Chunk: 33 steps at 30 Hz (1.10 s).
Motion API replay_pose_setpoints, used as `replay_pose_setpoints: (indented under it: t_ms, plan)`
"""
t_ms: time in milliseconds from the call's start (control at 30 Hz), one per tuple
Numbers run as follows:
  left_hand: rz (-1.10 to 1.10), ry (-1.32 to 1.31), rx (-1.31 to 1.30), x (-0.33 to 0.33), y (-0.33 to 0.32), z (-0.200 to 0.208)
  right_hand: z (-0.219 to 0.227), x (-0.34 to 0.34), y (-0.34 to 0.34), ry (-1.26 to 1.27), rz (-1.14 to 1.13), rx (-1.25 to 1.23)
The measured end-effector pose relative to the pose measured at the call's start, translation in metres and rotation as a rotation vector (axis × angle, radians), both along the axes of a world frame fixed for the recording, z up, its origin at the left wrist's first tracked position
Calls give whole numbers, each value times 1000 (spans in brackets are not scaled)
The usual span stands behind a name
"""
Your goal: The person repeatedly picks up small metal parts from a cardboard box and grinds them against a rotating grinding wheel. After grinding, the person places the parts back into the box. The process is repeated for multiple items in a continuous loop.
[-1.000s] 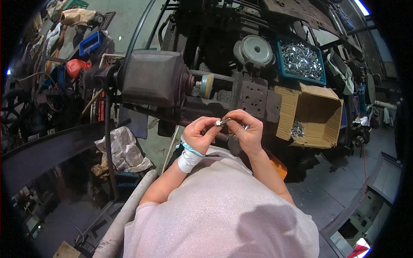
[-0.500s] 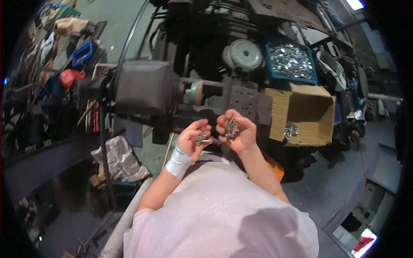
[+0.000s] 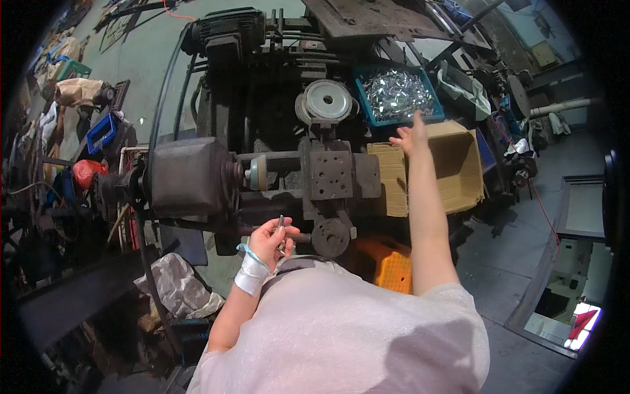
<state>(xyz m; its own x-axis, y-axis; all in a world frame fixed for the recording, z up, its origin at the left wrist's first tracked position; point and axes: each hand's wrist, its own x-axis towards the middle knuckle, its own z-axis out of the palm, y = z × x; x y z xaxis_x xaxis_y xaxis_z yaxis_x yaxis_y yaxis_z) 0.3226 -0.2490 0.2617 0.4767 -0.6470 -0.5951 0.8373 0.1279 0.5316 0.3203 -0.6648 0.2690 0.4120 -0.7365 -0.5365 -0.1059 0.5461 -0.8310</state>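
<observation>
My left hand (image 3: 268, 243), with a white wrap and a pale blue band at its wrist, is closed on small metal pieces (image 3: 281, 231) in front of my body. One shiny piece sticks up between thumb and fingers. Stretched out to the right, my right hand (image 3: 412, 136) is at the near edge of a blue-green crate (image 3: 375, 122) heaped with small shiny metal pieces (image 3: 399, 95). Its thumb stands apart from the fingers and nothing shows in it. Under that forearm is an open cardboard box (image 3: 462, 164), its inside partly hidden.
A dark machine with a drilled block (image 3: 330, 175), a round disc (image 3: 328, 100) and a grinding wheel (image 3: 258, 173) stands before me. An orange plastic stool (image 3: 394, 268) is near my right side. Crumpled sheeting (image 3: 176, 285) lies at lower left.
My right hand, which held a clump of metal pieces beside the left, has moved far and right to the crate and opened. The left stays closed near my body. The view has shifted.
</observation>
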Motion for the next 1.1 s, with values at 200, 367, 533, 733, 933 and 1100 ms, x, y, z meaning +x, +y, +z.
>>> replay_pose_setpoints:
  t_ms: [200,367,533,733,933,1100]
  plan:
    - [-91,-193,11,-2,-3,-6,-7,-33,142,-192,699,35]
    - [-238,-265,-40,4,-11,4,19,-45,232,-199,1080,-361]
    - [-246,-205,16,7,-12,6,5,-46,246,-182,876,25]
    - [-175,-218,84,10,-6,0,-10,-37,257,-206,870,-153]
    - [14,-490,314,15,-8,-21,-14,-19,263,-157,817,-106]
    - [25,-504,356,25,-11,-26,-27,-4,265,-103,819,-206]
